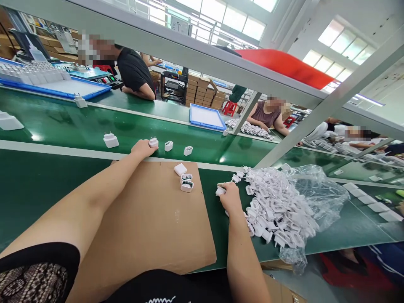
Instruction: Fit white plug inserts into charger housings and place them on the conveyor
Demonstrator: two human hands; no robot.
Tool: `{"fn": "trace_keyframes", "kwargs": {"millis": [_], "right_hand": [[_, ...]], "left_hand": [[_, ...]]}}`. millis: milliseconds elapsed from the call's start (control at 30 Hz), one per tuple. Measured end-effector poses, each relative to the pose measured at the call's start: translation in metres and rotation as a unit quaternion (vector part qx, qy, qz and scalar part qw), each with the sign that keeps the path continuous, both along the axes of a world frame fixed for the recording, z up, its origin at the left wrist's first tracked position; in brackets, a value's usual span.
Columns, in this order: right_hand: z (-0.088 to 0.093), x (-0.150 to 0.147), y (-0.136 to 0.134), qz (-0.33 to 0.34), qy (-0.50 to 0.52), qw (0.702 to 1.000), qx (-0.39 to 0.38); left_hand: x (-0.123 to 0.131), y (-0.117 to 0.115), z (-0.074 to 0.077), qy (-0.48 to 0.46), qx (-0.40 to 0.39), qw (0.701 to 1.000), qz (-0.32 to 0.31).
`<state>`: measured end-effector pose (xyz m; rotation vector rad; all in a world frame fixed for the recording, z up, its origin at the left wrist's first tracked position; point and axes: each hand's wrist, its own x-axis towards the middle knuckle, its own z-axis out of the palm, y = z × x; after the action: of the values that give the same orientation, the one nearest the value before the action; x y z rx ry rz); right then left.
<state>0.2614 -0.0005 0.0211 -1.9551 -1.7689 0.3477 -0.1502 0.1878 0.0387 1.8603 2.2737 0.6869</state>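
My left hand (142,148) reaches onto the green conveyor belt, its fingers closed on a white plug charger (153,142) whose prongs point up. To its right on the belt stand two open white charger housings, a nearer one (168,146) and a farther one (188,150). My right hand (231,197) is closed on a white charger piece (220,191) beside a large pile of white plug covers (274,202). Between my hands, a closed white block (180,169) and two open housings (187,186) with circuit parts inside sit on the cardboard sheet (151,219).
Another plug charger (111,139) stands farther left on the belt. Clear plastic bag film (325,193) lies around the pile. A slanted metal post (293,122) rises from the belt's far side. Blue-rimmed trays (206,117) and several co-workers are beyond.
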Motion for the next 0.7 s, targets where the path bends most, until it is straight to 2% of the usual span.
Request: {"fn": "trace_keyframes", "kwargs": {"millis": [67,100,167,233,300,367,433,467,533,600,700], "right_hand": [[-0.001,-0.002,0.000,0.009,0.037,0.999,0.012],[-0.002,-0.003,0.000,0.016,0.062,0.998,0.018],[-0.002,-0.007,0.001,0.027,0.118,0.992,0.034],[-0.002,-0.013,0.003,0.034,0.187,0.980,0.051],[-0.001,-0.020,0.004,0.037,0.280,0.957,0.065],[0.001,-0.029,0.005,0.038,0.384,0.920,0.064],[0.005,-0.035,0.004,0.048,0.463,0.884,0.054],[0.007,-0.038,0.003,0.057,0.487,0.870,0.049],[0.012,-0.042,0.001,0.079,0.514,0.853,0.040],[0.016,-0.045,-0.002,0.097,0.529,0.843,0.025],[0.021,-0.049,-0.007,0.112,0.538,0.835,0.013]], "left_hand": [[0.004,-0.008,-0.001,0.026,0.079,0.996,0.035],[0.009,-0.012,-0.003,0.043,0.121,0.991,0.030],[0.019,-0.017,-0.005,0.087,0.168,0.981,-0.038],[0.030,-0.015,-0.008,0.124,0.165,0.972,-0.116],[0.038,-0.008,-0.009,0.148,0.134,0.969,-0.146],[0.041,0.001,-0.008,0.154,0.099,0.974,-0.136],[0.042,0.004,-0.002,0.141,0.107,0.977,-0.117],[0.043,0.001,0.003,0.124,0.136,0.977,-0.108],[0.048,-0.016,0.017,0.075,0.215,0.967,-0.110],[0.056,-0.048,0.031,0.015,0.275,0.950,-0.149],[0.074,-0.116,0.041,-0.082,0.265,0.917,-0.286]]}}
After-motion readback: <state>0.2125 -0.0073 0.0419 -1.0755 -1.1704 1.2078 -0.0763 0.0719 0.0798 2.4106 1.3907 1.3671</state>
